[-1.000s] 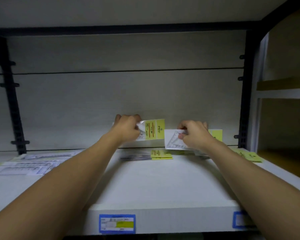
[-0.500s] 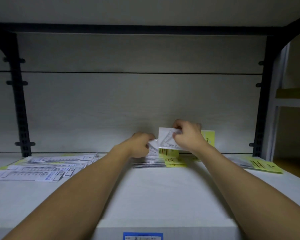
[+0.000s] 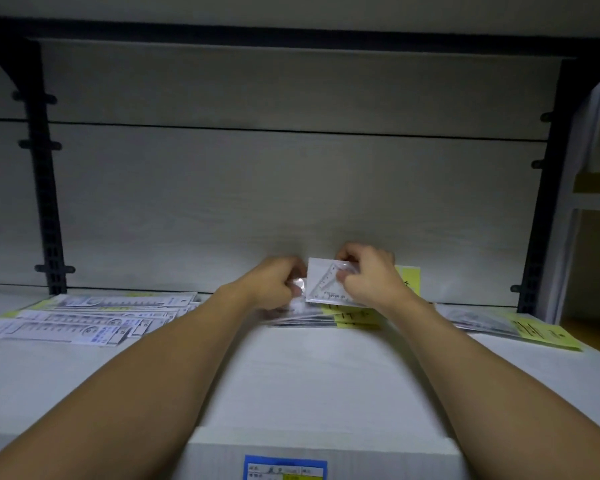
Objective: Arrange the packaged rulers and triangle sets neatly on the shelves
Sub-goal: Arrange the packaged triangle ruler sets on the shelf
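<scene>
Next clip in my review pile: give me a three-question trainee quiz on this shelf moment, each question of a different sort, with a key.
1. True or false: the right hand holds the clear packaged triangle set with a yellow header card raised above the flat stack of yellow-headed triangle packs.
2. Where do the long white packaged rulers lie on the white shelf board? A) on its left part B) on its right part C) in the middle under the hands
3. Fill in: the left hand grips a crinkled clear ____ wrapper.

Key: 1 true; 2 A; 3 plastic.
</scene>
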A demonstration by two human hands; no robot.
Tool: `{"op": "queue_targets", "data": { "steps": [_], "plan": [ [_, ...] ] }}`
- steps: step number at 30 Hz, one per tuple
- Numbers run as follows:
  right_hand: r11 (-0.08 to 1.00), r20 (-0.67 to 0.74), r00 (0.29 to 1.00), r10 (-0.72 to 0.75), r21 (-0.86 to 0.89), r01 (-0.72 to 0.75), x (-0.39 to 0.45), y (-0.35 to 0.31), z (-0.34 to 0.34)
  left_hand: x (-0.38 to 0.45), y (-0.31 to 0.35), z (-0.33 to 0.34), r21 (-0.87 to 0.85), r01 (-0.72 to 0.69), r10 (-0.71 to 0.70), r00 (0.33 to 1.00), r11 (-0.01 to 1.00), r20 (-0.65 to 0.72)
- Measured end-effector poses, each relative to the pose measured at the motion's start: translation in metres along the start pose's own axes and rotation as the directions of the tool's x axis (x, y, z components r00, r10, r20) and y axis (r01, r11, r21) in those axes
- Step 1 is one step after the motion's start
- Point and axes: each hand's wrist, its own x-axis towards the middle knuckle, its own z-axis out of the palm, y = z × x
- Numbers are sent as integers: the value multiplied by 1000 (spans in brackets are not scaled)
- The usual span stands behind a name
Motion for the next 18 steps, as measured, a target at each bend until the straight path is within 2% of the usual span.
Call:
{"op": "queue_targets", "data": {
  "steps": [2, 5, 14, 18],
  "plan": [
    [1000, 14, 1000, -7, 5, 7, 0, -1, 1, -2, -6, 6, 35, 23, -25, 998, 999, 62],
    [1000, 24, 1000, -8, 7, 8, 0, -3, 2, -5, -12, 6, 6, 30, -30, 997, 1000, 67],
    [994, 117, 992, 40, 100, -52, -11, -8, 7, -9, -5, 1, 115, -36, 46, 996, 993, -78],
    [999, 140, 990, 5, 47, -12, -12, -5, 19, -7, -7, 2, 100, 0, 16, 987, 995, -160]
  ]
}}
